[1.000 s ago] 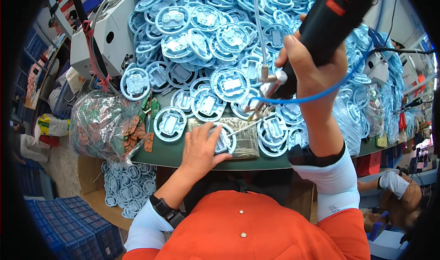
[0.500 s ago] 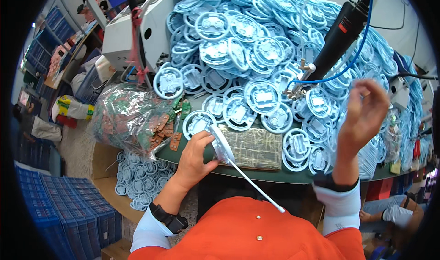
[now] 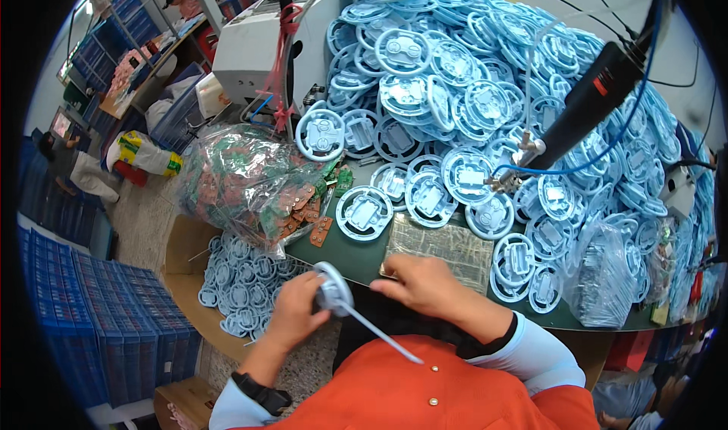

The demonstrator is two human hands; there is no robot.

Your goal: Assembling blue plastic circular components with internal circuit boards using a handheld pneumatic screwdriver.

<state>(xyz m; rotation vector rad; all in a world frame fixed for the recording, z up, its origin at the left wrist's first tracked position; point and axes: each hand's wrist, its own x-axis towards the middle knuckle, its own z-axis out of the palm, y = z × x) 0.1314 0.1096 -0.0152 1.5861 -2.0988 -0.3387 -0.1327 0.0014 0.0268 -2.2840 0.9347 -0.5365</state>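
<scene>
At the table's near edge, my left hand (image 3: 296, 309) is closed on the rim of a light-blue plastic toy steering wheel (image 3: 332, 290). The wheel stands tilted, nearly edge-on, and a long thin pale rod (image 3: 383, 337) slants from it toward my red top. My right hand (image 3: 425, 284) is just to the right of the wheel, in front of a tape-wrapped block (image 3: 447, 249). Its fingers are bent, the thumb stands apart, and I see nothing in it. Another steering wheel (image 3: 364, 213) lies flat on the green tabletop (image 3: 334, 254).
A big heap of light-blue wheels (image 3: 455, 58) covers the back. A black electric screwdriver (image 3: 588, 100) with a blue hose hangs over its right side. A clear bag of circuit boards (image 3: 243, 180) lies left. Below it, a carton (image 3: 186, 267) holds small blue parts. Blue crates (image 3: 98, 324) stand at lower left.
My right hand has come down and left from beside the screwdriver to near the held wheel. My left hand has lowered the wheel slightly toward me. The whole view has shifted.
</scene>
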